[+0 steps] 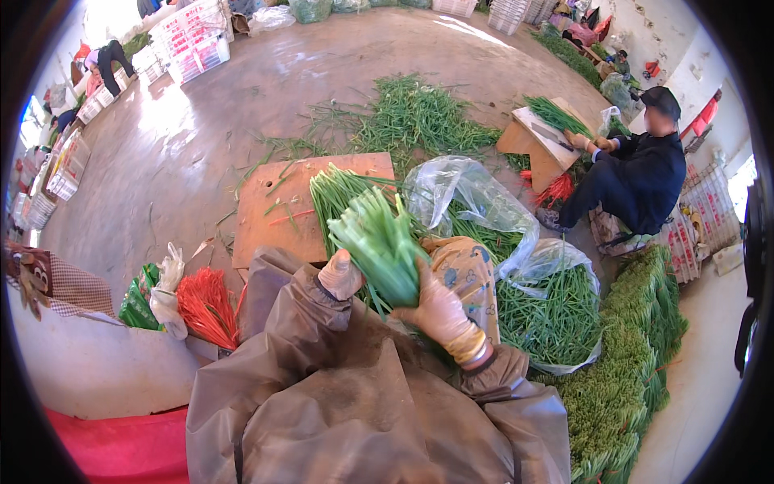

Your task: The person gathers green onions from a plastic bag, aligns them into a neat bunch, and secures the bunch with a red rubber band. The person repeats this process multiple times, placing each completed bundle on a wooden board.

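A bunch of long green stalks [381,242], chive-like and blurred by motion, is held over my lap with its pale ends pointing up and away. My right hand [441,305], in a thin glove with a yellow cuff, grips its lower right side. On the other side my gloved left hand [341,275] holds the bunch, its thumb showing and most fingers hidden behind the stalks. Just beyond lies another pile of stalks [332,187] on a tilted wooden board [278,212], which also bears loose scraps and a red strip.
Plastic bags of greens [547,320] stand at my right, beside stacked tied bunches [617,387]. Red ties [208,305] and a green bag [139,296] sit at left. Loose stalks [423,118] litter the floor. A co-worker [635,163] handles greens on a small bench [538,145].
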Demonstrator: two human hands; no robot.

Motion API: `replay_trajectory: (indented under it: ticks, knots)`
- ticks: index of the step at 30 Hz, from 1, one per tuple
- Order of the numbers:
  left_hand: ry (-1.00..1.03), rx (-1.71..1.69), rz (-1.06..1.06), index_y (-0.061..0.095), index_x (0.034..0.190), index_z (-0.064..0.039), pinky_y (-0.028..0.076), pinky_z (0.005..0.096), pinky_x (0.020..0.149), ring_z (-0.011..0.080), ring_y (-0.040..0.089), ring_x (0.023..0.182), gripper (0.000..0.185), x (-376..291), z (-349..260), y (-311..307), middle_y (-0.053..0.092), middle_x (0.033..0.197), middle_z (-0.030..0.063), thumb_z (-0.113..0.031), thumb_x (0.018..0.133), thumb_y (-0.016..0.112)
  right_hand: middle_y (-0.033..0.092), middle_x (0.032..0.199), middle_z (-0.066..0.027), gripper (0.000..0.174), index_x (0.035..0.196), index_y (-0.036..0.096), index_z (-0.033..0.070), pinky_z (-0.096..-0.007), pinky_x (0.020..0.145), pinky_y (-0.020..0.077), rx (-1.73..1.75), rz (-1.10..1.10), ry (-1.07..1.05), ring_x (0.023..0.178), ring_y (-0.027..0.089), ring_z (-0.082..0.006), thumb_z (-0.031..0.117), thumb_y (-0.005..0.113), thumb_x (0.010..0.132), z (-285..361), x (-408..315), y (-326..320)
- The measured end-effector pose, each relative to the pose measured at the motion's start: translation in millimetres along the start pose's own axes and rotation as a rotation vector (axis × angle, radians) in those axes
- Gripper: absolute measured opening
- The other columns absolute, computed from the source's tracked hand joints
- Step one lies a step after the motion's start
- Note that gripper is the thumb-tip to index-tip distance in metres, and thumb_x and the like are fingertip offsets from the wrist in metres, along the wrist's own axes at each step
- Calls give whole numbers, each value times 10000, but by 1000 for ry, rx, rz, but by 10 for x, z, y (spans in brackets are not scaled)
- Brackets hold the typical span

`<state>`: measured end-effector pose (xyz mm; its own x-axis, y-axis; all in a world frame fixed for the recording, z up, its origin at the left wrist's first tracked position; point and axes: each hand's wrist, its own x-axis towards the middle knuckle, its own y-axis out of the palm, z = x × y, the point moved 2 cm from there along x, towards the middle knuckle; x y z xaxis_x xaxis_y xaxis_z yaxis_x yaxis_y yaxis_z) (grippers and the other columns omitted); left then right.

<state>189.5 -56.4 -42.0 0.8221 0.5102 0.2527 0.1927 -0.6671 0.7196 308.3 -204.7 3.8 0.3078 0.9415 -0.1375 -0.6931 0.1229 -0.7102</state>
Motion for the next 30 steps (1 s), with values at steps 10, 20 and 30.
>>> replay_trajectory:
  ticks: [10, 20, 30]
  knots:
    - [-196, -206, -11, 222, 1544, -64, 437, 437, 1090, 285, 527, 1272, 1058, 20, -83, -370, 411, 1498, 172, -493, 755, 782, 676, 1031, -79, 382, 1233, 604, 0, -344, 851, 491, 350, 96, -104, 937, 617, -197, 295, 595, 991, 0, 645, -57]
    - [-177, -267, -156, 454, 1385, -42, 522, 442, 961, 288, 638, 1082, 618, 95, 107, -743, 653, 1158, 144, -263, 859, 692, 685, 1014, -104, 328, 1127, 645, 36, -352, 725, 527, 460, -366, -270, 826, 656, -201, 280, 696, 914, -34, 957, 16]
    - [-38, -381, -235, 524, 1313, -53, 539, 442, 931, 276, 642, 1054, 554, -116, -39, -727, 643, 1160, 134, -194, 812, 715, 659, 877, 24, 173, 990, 687, 91, -199, 608, 424, 699, -121, -39, 673, 538, -61, 122, 750, 832, 582, 468, -701]
